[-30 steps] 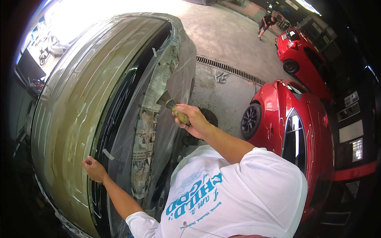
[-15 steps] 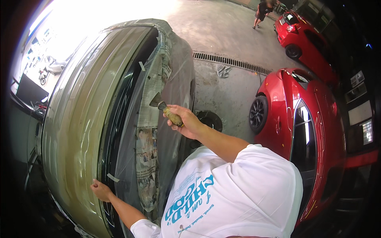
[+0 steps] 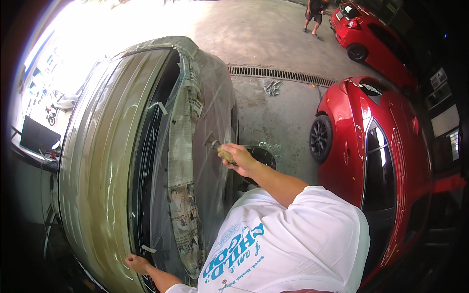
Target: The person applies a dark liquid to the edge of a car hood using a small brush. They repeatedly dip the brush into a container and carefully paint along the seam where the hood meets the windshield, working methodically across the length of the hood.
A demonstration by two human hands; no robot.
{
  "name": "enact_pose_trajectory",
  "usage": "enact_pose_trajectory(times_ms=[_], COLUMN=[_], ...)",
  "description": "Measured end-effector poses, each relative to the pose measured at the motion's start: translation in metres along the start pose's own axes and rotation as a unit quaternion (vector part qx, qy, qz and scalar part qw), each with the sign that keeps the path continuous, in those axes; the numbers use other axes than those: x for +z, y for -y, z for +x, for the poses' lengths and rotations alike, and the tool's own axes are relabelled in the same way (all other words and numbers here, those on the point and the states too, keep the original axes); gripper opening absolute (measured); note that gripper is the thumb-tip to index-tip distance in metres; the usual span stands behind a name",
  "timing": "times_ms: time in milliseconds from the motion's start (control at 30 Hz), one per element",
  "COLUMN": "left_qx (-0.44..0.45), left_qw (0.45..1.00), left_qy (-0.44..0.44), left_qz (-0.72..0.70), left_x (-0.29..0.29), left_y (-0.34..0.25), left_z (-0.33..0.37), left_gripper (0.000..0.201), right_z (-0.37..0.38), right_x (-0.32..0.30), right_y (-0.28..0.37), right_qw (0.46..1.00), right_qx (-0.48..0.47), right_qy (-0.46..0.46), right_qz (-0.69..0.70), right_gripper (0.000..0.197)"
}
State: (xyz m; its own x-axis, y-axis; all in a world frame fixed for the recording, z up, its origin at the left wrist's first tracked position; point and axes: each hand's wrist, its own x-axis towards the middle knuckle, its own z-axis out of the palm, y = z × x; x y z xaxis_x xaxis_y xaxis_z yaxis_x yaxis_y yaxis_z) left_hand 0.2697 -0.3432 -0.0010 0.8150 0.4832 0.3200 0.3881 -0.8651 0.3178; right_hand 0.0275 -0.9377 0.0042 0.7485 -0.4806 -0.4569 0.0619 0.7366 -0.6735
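My right hand [image 3: 239, 159] is wrapped round the yellowish handle of a putty knife [image 3: 212, 141], whose flat blade points up and to the left. Hand and knife hang over the van's side, which is draped in clear plastic sheeting [image 3: 207, 105]. Low on the left, my left hand [image 3: 138, 264] is at the edge of the gold-coloured van roof [image 3: 97, 161]. Its fingers are curled closed, and whatever they may hold cannot be made out. Newspaper masking [image 3: 181, 132] runs lengthwise beneath the plastic, beside a dark window strip [image 3: 151, 117] with pale bits of tape.
A red car [image 3: 351, 127] stands close on my right, another red car [image 3: 371, 36] behind it. A drain grate [image 3: 278, 74] crosses the concrete floor, with a crumpled grey piece [image 3: 272, 88] near it. A person [image 3: 315, 17] stands at the back. A motorcycle [image 3: 51, 115] is far left.
My right hand has moved with the putty knife rightward and slightly nearer, away from the newspaper strip. My left hand sits lower along the roof edge. The view has shifted; the far person has moved left.
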Motion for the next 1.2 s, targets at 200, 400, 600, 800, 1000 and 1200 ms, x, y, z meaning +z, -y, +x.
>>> enact_pose_trajectory(times_ms=[200,400,600,800,1000,1200], left_qx=[-0.019,-0.021,-0.046,-0.007,-0.020,-0.050], left_qw=[0.999,0.999,0.994,0.995,0.998,0.998], left_qy=[-0.022,-0.040,-0.094,-0.091,-0.061,-0.042], left_qz=[0.019,0.026,-0.002,0.026,0.029,0.012], left_x=[-0.004,0.014,-0.018,-0.011,-0.038,-0.042], left_y=[-0.019,0.020,-0.039,-0.021,-0.048,-0.051], left_z=[-0.008,0.007,-0.030,-0.025,-0.040,-0.040], left_gripper=[0.038,0.038,0.031,0.035,0.036,0.036], right_z=[0.017,-0.017,-0.064,-0.061,-0.040,-0.034], right_x=[-0.119,-0.235,-0.319,-0.309,-0.304,-0.322], right_y=[-0.037,-0.049,-0.051,-0.012,0.005,0.001], right_qw=[0.840,0.730,0.699,0.708,0.715,0.721], right_qx=[-0.132,0.034,0.073,0.070,0.008,-0.022], right_qy=[-0.221,-0.221,-0.365,-0.369,-0.349,-0.327], right_qz=[-0.477,-0.645,-0.611,-0.598,-0.606,-0.610], right_gripper=[0.032,0.034,0.035,0.037,0.035,0.034])
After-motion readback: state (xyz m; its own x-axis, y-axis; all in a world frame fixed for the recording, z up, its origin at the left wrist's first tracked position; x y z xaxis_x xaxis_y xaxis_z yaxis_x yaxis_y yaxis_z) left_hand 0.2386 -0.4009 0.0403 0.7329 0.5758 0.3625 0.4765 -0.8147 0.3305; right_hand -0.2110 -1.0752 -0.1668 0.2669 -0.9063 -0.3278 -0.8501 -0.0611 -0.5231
